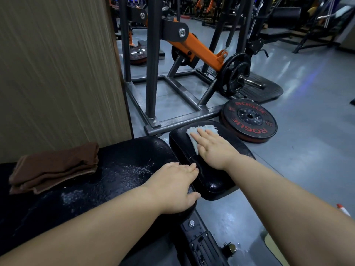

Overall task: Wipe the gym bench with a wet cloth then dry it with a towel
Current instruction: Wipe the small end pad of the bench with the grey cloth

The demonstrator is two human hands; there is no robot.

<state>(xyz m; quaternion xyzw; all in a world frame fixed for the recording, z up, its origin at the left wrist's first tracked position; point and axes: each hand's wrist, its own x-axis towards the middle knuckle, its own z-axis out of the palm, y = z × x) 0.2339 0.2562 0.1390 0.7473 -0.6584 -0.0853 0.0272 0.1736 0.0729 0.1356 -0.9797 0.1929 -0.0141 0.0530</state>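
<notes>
The black padded gym bench [115, 169] runs from lower left to centre, its long pad wet and speckled with droplets. Beyond a gap lies its smaller seat pad [217, 179]. My right hand [213, 148] presses flat on a white cloth [194, 135] at the seat pad's far end. My left hand [172, 189] rests palm down, fingers apart, over the end of the long pad by the gap. A folded brown towel [53, 167] lies on the long pad at the left.
A wood-grain wall panel [57, 70] stands close on the left. A steel and orange plate-loaded machine [182, 77] is just beyond the bench. A black Rogue weight plate [249, 120] lies on the grey floor beside the seat pad. A spray bottle tip [343, 209] shows at right.
</notes>
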